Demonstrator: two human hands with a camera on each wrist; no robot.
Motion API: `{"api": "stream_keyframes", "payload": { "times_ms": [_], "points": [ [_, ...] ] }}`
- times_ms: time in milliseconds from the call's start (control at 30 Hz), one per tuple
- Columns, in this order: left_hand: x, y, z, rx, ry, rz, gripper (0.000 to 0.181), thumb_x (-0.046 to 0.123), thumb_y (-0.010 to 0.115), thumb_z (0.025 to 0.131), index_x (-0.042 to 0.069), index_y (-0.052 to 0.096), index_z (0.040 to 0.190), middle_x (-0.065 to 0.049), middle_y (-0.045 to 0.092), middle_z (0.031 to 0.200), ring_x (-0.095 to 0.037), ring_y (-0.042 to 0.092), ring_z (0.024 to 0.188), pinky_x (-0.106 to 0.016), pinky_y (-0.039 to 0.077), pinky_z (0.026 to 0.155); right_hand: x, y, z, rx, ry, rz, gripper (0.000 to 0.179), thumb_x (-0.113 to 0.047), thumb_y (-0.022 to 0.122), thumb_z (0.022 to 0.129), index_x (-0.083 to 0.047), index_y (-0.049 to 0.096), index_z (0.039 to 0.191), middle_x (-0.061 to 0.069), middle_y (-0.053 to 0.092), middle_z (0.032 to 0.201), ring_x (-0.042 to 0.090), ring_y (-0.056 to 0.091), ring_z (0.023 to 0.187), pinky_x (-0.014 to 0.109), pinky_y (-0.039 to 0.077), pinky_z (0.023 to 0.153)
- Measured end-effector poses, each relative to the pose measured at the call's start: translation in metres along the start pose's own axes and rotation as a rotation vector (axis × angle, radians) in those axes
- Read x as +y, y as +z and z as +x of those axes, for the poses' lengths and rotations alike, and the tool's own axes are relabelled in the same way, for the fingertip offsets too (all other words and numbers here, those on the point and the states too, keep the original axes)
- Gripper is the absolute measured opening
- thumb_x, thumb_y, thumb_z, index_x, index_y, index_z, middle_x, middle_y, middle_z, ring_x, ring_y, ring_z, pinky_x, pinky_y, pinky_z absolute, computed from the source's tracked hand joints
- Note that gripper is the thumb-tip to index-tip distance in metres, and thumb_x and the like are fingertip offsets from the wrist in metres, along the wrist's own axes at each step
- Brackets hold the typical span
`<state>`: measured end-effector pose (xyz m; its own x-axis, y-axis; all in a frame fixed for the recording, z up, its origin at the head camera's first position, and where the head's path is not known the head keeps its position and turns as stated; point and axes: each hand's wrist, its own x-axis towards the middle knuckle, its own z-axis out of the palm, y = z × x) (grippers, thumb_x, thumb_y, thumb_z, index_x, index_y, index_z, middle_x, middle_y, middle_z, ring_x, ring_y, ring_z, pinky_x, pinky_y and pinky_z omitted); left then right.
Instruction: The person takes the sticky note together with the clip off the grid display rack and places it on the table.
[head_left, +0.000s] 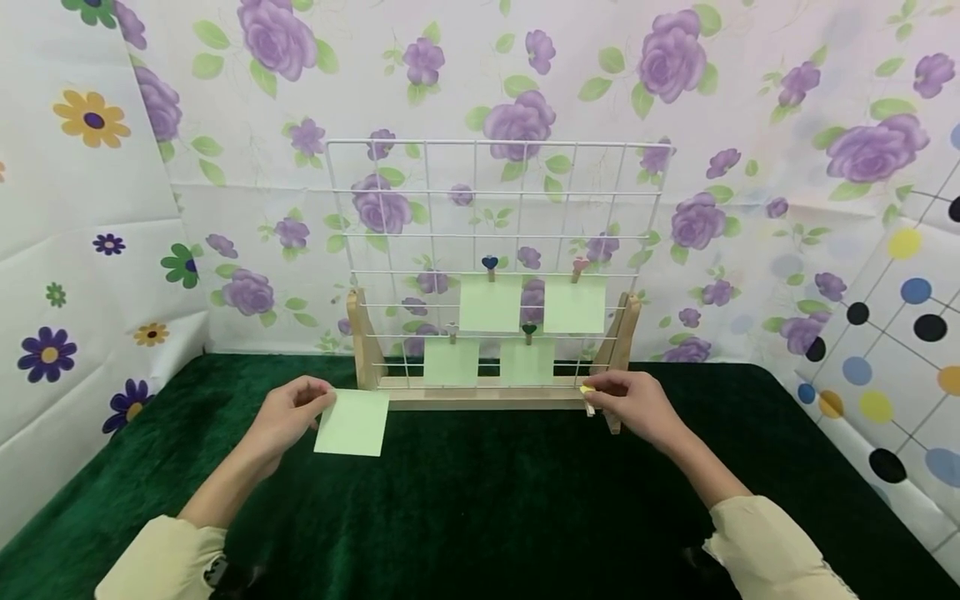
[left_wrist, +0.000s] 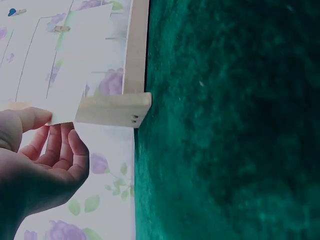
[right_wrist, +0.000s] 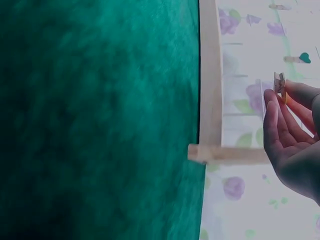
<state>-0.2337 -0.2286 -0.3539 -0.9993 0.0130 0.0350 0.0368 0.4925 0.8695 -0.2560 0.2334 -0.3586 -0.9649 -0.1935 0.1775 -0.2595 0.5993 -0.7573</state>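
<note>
My left hand [head_left: 288, 417] pinches a pale green paper square [head_left: 351, 423] by its upper left corner, in front of the rack's left foot. At the right end of the rack, my right hand [head_left: 633, 407] holds a small wooden clothespin [head_left: 589, 408] with a yellow top between thumb and fingers. A white wire grid [head_left: 498, 192] stands in a wooden base [head_left: 480, 400]. Several green paper squares hang on it from heart-topped clothespins, among them one with a dark blue heart [head_left: 490, 263] and one with a pink heart [head_left: 580, 265]. In the right wrist view the clothespin [right_wrist: 279, 86] points upward from the fingertips.
Dark green velvety cloth [head_left: 480, 500] covers the table. Behind the rack hangs a white sheet with purple roses [head_left: 671, 58]. Flowered sheeting [head_left: 45, 250] stands on the left, dotted sheeting [head_left: 907, 350] on the right. The wooden upright [head_left: 365, 342] rises near my left hand.
</note>
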Motion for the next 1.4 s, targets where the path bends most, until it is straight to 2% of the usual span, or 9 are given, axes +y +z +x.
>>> {"api": "stream_keyframes", "payload": {
  "times_ms": [100, 300, 400, 667, 933, 1133, 1400],
  "points": [
    [-0.005, -0.004, 0.0, -0.009, -0.004, 0.008, 0.032, 0.02, 0.049, 0.102, -0.006, 0.053, 0.12, -0.018, 0.058, 0.112, -0.025, 0.054, 0.093, -0.041, 0.048, 0.077, 0.006, -0.007, -0.005, -0.002, 0.002, -0.022, 0.029, -0.025, 0.067, 0.093, -0.003, 0.07, 0.112, 0.009, 0.068, 0.104, 0.02, 0.063, 0.088, 0.035, 0.051, 0.071],
    [-0.016, -0.014, -0.002, -0.042, -0.002, 0.04, 0.032, 0.019, 0.049, 0.102, -0.007, 0.052, 0.12, -0.017, 0.058, 0.109, -0.025, 0.054, 0.092, -0.04, 0.048, 0.075, 0.017, -0.023, -0.016, -0.025, 0.03, 0.03, 0.033, -0.021, 0.066, 0.094, 0.002, 0.066, 0.116, 0.016, 0.065, 0.11, 0.025, 0.064, 0.089, 0.043, 0.054, 0.075],
    [-0.021, -0.019, -0.003, -0.061, -0.005, 0.06, 0.031, 0.018, 0.05, 0.101, -0.008, 0.052, 0.119, -0.017, 0.058, 0.108, -0.025, 0.054, 0.092, -0.039, 0.049, 0.074, 0.026, -0.029, -0.018, -0.026, 0.051, 0.029, 0.033, -0.021, 0.065, 0.094, 0.002, 0.065, 0.117, 0.018, 0.064, 0.115, 0.024, 0.064, 0.091, 0.042, 0.055, 0.076],
    [-0.03, -0.029, -0.001, -0.101, -0.05, 0.11, 0.033, 0.02, 0.05, 0.101, -0.008, 0.052, 0.118, -0.017, 0.059, 0.108, -0.028, 0.055, 0.095, -0.039, 0.05, 0.074, 0.053, -0.04, -0.024, -0.023, 0.125, -0.002, 0.032, -0.02, 0.066, 0.093, 0.003, 0.065, 0.116, 0.017, 0.066, 0.109, 0.023, 0.065, 0.087, 0.039, 0.055, 0.074],
    [-0.038, -0.038, 0.001, -0.111, -0.088, 0.163, 0.034, 0.02, 0.049, 0.101, -0.009, 0.051, 0.119, -0.018, 0.059, 0.109, -0.029, 0.056, 0.095, -0.041, 0.05, 0.075, 0.073, -0.045, -0.028, -0.074, 0.191, -0.003, 0.033, -0.022, 0.067, 0.092, 0.003, 0.066, 0.114, 0.011, 0.067, 0.103, 0.021, 0.064, 0.087, 0.034, 0.055, 0.073],
    [-0.046, -0.046, 0.002, -0.111, -0.119, 0.171, 0.034, 0.021, 0.05, 0.101, -0.009, 0.052, 0.118, -0.019, 0.059, 0.11, -0.029, 0.056, 0.095, -0.041, 0.05, 0.075, 0.075, -0.045, -0.029, -0.131, 0.206, 0.008, 0.036, -0.024, 0.067, 0.092, 0.003, 0.065, 0.114, 0.011, 0.066, 0.104, 0.021, 0.063, 0.088, 0.034, 0.055, 0.073],
    [-0.053, -0.053, 0.005, -0.115, -0.15, 0.199, 0.033, 0.021, 0.05, 0.101, -0.008, 0.054, 0.116, -0.019, 0.06, 0.109, -0.03, 0.056, 0.096, -0.041, 0.051, 0.074, 0.079, -0.041, -0.028, -0.149, 0.245, -0.004, 0.033, -0.023, 0.067, 0.092, 0.002, 0.066, 0.113, 0.009, 0.065, 0.102, 0.02, 0.061, 0.085, 0.035, 0.054, 0.072]
  ]
}}
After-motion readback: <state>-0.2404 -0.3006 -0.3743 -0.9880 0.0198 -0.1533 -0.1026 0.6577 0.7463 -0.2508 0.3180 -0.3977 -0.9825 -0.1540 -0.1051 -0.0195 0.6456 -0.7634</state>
